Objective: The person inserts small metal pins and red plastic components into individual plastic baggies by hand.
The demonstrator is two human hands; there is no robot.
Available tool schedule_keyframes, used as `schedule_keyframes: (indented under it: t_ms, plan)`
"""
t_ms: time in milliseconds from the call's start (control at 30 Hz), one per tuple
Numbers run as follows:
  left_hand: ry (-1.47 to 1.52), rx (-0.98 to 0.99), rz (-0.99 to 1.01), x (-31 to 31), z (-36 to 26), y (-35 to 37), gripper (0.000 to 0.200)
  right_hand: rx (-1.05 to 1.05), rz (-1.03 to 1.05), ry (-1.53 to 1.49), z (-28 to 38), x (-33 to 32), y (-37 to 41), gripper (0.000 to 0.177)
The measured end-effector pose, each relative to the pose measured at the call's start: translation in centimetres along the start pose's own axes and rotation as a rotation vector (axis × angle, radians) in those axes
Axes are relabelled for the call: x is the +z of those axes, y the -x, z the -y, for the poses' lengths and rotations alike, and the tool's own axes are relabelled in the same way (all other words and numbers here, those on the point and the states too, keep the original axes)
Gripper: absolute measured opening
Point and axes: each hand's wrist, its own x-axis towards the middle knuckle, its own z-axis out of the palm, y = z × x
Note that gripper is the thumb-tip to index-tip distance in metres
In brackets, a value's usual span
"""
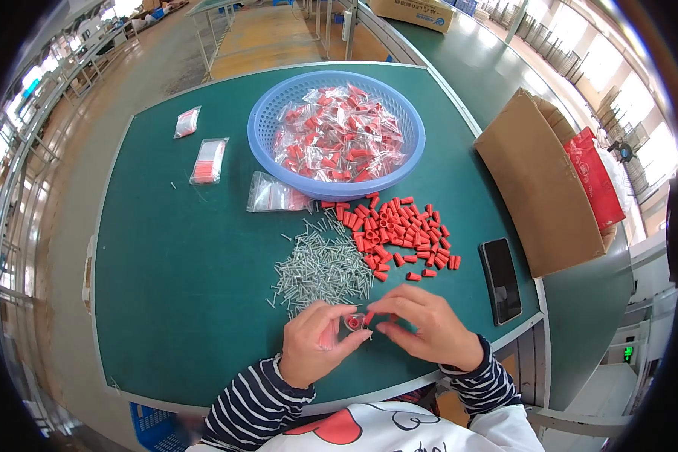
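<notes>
My left hand [314, 340] is closed on a small clear plastic bag [352, 322] with a red cap inside, near the table's front edge. Close to the bag's mouth, my right hand [422, 325] pinches another red cap [369, 318]. Just beyond the hands lies a pile of silver screws [320, 267]. Right of it is a heap of red caps [403, 230]. A blue basket [260, 124] behind them holds many clear bags with red caps. A stack of clear bags [273, 194] lies against the basket's front left.
A black phone [501, 280] lies at the right edge of the green table [173, 294]. An open cardboard box [535, 196] with a red bag [595, 177] stands beyond it. Two bag bundles [209, 161] [187, 122] lie at the back left.
</notes>
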Motion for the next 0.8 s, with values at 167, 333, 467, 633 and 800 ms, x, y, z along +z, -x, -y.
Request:
schedule_keyframes:
  t_ms: [167,333,467,633,800]
  plan:
    - [0.2,-0.061,0.024,0.3,1.6,0.8,0.029,-0.011,-0.041,-0.214,-1.0,3.0,0.3,0.029]
    - [0.538,-0.264,0.019,0.0,0.8,0.7,0.022,-0.016,-0.117,-0.344,-1.0,3.4,0.2,0.02]
    - [0.442,-0.201,0.002,-0.9,0.5,0.0,0.014,0.067,-0.163,-0.41,-0.9,3.1,0.1,0.015]
    - [0.367,-0.163,-0.012,-1.0,0.3,0.0,0.011,0.108,-0.187,-0.438,-0.8,2.8,0.0,0.011]
    - [0.384,-0.103,-0.009,-1.1,0.2,-0.1,0.01,0.097,-0.194,-0.437,-0.8,2.8,-0.3,0.011]
